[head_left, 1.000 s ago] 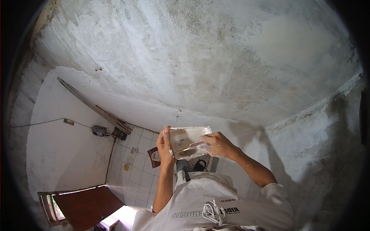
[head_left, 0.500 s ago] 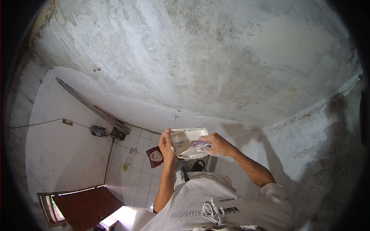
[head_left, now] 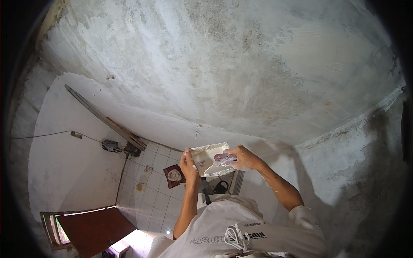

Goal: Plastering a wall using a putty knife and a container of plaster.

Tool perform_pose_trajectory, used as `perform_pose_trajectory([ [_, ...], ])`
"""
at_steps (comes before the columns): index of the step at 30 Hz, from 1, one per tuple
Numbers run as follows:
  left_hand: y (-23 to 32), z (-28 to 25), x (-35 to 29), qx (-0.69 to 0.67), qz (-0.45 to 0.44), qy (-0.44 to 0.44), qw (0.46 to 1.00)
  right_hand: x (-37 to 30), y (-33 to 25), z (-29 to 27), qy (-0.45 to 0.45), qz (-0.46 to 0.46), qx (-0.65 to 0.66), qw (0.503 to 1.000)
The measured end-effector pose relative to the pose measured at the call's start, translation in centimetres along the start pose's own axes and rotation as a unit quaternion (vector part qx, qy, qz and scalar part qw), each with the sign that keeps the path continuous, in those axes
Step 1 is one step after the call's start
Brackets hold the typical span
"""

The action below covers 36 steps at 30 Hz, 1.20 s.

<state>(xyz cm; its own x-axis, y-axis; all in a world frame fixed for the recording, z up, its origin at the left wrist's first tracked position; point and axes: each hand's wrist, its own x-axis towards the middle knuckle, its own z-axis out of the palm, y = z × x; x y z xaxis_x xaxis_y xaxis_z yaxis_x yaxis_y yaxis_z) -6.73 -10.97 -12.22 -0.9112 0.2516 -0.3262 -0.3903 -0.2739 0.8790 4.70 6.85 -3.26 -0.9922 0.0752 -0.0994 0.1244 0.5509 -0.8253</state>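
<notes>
My left hand (head_left: 189, 164) grips the left edge of a pale rectangular plate (head_left: 202, 158), thumb on top. White plaster-like paste crusts the plate's far and near rims. My right hand (head_left: 243, 158) is closed around the reddish, paste-smeared handle of a putty scraper (head_left: 223, 159), over the right part of the plate. The scraper's blade is hard to tell apart from the paste and the plate. White specks dot my right hand and forearm.
A large wall (head_left: 206, 64), patchy grey and white, rises ahead. Below lie a tiled floor (head_left: 152, 193) and a dark red mat with a whitish lump (head_left: 174, 175). Long strips (head_left: 103, 118) lean at the left wall. A brown sheet (head_left: 97, 230) hangs at a lower-left opening.
My right hand and the scraper have shifted slightly on the plate, and the plate's tilt has changed a little. Both hands keep their hold.
</notes>
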Motion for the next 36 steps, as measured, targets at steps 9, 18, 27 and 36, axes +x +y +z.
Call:
perform_pose_trajectory([
  [9, -1.1, -0.7, 1.4, 0.004, 0.034, 0.026, 0.999, 0.5, 1.0, -0.7, 0.046, 0.006, 0.005, 0.999],
  [18, 3.6, -2.7, 4.3, -0.054, 0.104, 0.029, 0.993, 0.3, -0.8, -5.3, 0.265, 0.036, 0.2, 0.943],
  [27, 6.2, -5.6, 6.8, -0.067, 0.057, 0.029, 0.996, -0.2, -2.3, -10.4, 0.482, -0.033, 0.298, 0.823],
  [36, 5.2, -9.3, 7.8, -0.033, 0.053, 0.056, 0.996, -3.3, -0.4, -8.0, 0.486, -0.005, 0.347, 0.802],
])
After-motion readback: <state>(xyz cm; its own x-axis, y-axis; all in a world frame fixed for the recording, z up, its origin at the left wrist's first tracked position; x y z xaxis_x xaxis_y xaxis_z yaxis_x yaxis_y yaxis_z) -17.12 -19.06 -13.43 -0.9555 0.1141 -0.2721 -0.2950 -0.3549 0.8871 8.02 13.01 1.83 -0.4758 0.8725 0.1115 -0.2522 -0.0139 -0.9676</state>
